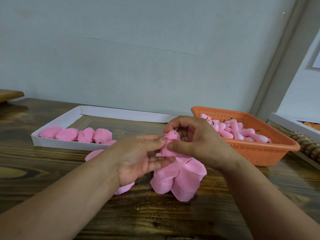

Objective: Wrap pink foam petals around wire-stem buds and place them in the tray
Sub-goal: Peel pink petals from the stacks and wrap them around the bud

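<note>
Pinched between left hand (138, 158) and right hand (195, 144), the pink foam petal (178, 177) is wrapped around a hidden bud. Soft, light foam is judged crushable; a gentle grip near the rolled top is advised.

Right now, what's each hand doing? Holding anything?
Left hand: pinches the pink foam petal piece at its rolled top, thumb on it.
Right hand: fingers curled round the same petal piece's rolled top.

text: none readable | labels: none | brands: none | numbers: none
</note>
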Tool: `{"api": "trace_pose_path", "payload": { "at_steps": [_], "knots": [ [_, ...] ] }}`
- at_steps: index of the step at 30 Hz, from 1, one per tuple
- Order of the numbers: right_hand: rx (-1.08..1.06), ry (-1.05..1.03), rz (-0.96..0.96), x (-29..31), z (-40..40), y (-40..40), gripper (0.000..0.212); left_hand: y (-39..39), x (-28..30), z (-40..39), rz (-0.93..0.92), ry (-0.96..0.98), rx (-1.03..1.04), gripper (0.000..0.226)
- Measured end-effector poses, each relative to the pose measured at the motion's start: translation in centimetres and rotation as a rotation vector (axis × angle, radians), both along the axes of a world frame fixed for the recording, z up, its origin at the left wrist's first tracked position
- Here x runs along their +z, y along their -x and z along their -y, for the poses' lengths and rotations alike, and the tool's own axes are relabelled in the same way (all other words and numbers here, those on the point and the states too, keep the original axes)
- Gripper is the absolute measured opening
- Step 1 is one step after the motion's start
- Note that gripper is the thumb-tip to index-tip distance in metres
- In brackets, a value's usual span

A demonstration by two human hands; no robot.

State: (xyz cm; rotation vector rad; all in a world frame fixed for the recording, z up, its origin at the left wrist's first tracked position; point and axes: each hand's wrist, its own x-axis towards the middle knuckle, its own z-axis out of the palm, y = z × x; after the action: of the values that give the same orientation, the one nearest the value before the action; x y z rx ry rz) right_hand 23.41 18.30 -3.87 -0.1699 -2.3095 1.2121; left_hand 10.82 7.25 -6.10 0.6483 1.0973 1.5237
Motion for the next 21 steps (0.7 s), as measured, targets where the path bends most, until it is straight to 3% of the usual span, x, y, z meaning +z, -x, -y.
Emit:
{"api": "trace_pose_path", "payload": {
  "at_steps": [3, 7, 13, 21],
  "knots": [
    [-0.064, -0.086, -0.029, 0.14, 0.35, 0.19, 0.014, -0.07, 0.02, 0.06, 0.005, 0.014, -0.022, 0.035],
    [-0.147, -0.154, -0.061, 0.20, 0.79, 0.69, 0.024, -0.08, -0.08, 0.01, 0.018, 0.037, -0.029, 0.040],
    [-0.126, -0.062, -0.007, 0.36, 0.68, 0.45, 0.022, -0.19, 0.03, 0.18, -0.044, 0.056, -0.032, 0.041],
    [-0.249, -0.030, -0.015, 0.19, 0.63, 0.64, 0.022, -0.89, -0.23, 0.18, -0.150, 0.020, 0.120, 0.007]
  ]
}}
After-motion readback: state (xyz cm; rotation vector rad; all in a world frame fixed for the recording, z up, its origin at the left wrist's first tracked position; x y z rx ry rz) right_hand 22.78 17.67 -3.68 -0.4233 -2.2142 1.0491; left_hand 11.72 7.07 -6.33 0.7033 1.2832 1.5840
